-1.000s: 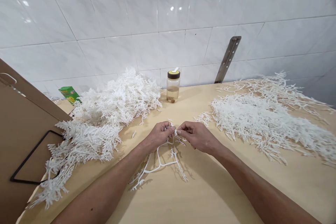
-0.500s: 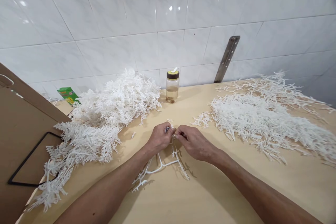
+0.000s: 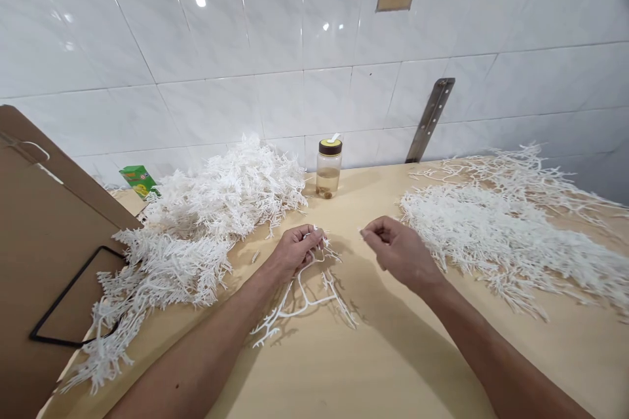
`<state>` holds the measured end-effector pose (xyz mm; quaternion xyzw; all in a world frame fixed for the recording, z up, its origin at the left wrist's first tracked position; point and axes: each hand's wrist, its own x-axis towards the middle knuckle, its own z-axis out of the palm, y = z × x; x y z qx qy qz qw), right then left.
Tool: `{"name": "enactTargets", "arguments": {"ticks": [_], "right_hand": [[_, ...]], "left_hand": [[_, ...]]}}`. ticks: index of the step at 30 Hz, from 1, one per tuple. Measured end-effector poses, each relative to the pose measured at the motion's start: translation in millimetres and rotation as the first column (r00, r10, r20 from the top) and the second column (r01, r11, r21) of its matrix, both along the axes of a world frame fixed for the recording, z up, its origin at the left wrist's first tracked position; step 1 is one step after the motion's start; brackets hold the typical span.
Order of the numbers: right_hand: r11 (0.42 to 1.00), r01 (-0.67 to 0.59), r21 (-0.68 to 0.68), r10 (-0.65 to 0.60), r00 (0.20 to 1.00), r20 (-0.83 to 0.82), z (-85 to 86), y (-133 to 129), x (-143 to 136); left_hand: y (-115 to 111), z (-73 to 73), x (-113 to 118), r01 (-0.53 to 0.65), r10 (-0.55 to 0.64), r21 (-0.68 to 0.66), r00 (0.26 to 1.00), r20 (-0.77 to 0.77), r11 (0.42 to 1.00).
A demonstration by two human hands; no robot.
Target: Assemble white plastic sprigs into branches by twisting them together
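Pinching the white branching piece [image 3: 305,303] near its upper end, our left hand [image 3: 301,249] sits around the middle of the frame, thumb against curled fingers with little gap between them. The piece spreads below that grip, down toward the lower centre, its forked arms over the bench [image 3: 393,360] and casting thin shadows there; we cannot tell exactly which twigs touch the surface. Our right hand [image 3: 400,252] stands apart from it, right of centre, thumb and forefinger brought together at the tips. Whether a tiny white scrap is caught there is too small for us to tell.

We judge the piece very light and moderately stiff — its thicker stems keep their open, angular shape, while the fine tips look likely to bend, snag or snap. It seems matt rather than slippery, so a light pinch should be enough. The best hold is probably on a thick stem or close to a fork; pulling by the thin ends would risk breaking them.

The left pile [image 3: 230,190], heaped at left of centre, and the right pile [image 3: 496,229], spread flatter across the right side, look made of similar twigs — densely interlocked, so we would expect strands to cling together when lifted.
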<state>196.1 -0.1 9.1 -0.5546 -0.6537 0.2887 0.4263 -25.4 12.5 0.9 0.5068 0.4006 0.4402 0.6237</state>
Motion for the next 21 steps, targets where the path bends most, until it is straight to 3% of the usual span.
{"name": "enactTargets", "arguments": {"ticks": [3, 6, 8, 10, 13, 15, 21], "right_hand": [[0.952, 0.268, 0.15, -0.295, 0.933, 0.207, -6.4, 17, 24], [0.923, 0.297, 0.246, -0.363, 0.882, 0.301, -6.7, 19, 27], [0.959, 0.192, 0.209, -0.244, 0.935, 0.259, -2.7, 12, 15], [0.997, 0.005, 0.079, -0.017, 0.988, 0.152, 1.7, 0, -4], [0.962, -0.245, -0.119, 0.241, 0.969, -0.049, 3.1, -14, -31], [0.932, -0.311, -0.188, 0.285, 0.947, -0.15, 0.0, -18, -40], [0.93, -0.301, -0.209, 0.252, 0.939, -0.232, -8.0, -13, -36]], "left_hand": [[0, -0.8, 0, 0.041, -0.039, -0.032, 0.997, 0.072, 0.999], [2, -3.6, -1, 0.077, -0.067, -0.065, 0.987, 0.145, 0.995], [1, -4.1, -1, 0.084, -0.073, -0.067, 0.985, 0.158, 0.994], [0, -3.0, 0, 0.078, -0.068, -0.066, 0.988, 0.142, 0.995], [-3, -0.2, 2, 0.067, -0.06, -0.067, 0.993, 0.105, 0.995], [-4, 0.6, 4, 0.07, -0.065, -0.062, 0.995, 0.08, 0.996], [-4, 0.1, 5, 0.075, -0.074, -0.067, 0.997, 0.023, 0.995]]}}
